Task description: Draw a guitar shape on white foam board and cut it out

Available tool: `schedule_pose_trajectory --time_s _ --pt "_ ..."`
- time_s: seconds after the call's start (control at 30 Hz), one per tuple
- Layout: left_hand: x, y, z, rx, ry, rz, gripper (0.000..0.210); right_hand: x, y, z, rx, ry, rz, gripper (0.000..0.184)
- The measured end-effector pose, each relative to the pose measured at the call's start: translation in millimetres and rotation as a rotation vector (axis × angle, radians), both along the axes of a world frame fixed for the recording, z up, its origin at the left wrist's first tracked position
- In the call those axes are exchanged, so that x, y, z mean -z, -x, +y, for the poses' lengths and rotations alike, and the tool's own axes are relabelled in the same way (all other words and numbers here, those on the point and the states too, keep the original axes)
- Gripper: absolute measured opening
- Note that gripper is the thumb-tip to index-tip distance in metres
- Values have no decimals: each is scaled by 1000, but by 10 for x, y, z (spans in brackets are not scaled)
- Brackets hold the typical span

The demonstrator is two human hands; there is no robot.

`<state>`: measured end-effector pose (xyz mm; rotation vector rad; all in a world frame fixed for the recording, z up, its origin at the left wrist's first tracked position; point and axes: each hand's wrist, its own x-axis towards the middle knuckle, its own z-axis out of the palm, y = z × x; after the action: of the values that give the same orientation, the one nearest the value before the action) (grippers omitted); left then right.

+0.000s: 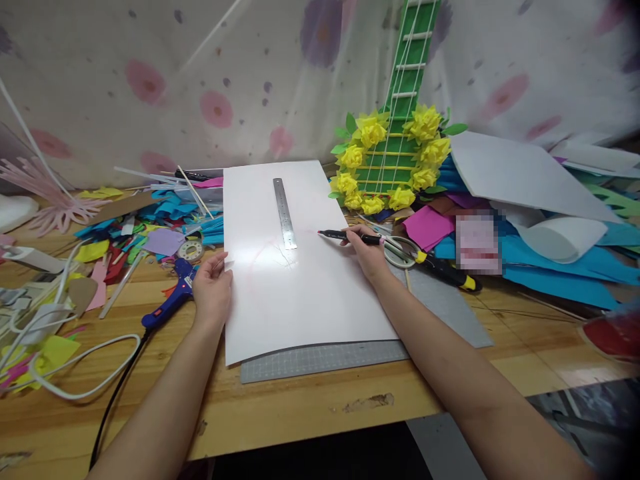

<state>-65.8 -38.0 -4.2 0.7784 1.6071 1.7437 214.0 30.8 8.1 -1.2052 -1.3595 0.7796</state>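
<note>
A large white sheet of card (310, 303) lies on a grey cutting mat (320, 362), its front edge slightly raised. At the sheet's left edge, my left hand (213, 285) grips the side between thumb and fingers. A black marker with a reddish tip (340, 235) is held in my right hand (369, 252), its point at or just over the card. Faint pinkish line marks and some thin dark strokes show near the middle of the card. A steel ruler (283, 208) rests on the card, left of the marker tip.
A blue hot glue gun (170, 297) with a black cable lies left of my left hand. Coloured scraps (165, 240) cover the left side. Behind stands a green guitar-shaped craft (395, 157) with yellow paper flowers. Scissors (400, 250), a black-yellow cutter (450, 272) and blue paper (555, 267) lie right.
</note>
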Motion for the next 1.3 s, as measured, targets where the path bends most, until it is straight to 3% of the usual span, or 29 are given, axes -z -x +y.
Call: schedule_pose_trajectory --time_s 0.2,0.5,0.9,1.03,1.3 --pt "-17 -14 -1 -2 14 24 35 19 68 14 -117 -29 -34 17" --pt "-3 -4 -5 -8 17 33 36 10 -91 -10 25 10 -6 14" --pt "41 19 1 4 -8 33 36 43 -14 14 -174 -19 -37 21" --pt "47 26 7 1 0 51 36 43 24 25 -139 -26 -125 19" --pt "-1 -2 -7 -11 16 54 35 18 -127 -67 51 0 -39 13"
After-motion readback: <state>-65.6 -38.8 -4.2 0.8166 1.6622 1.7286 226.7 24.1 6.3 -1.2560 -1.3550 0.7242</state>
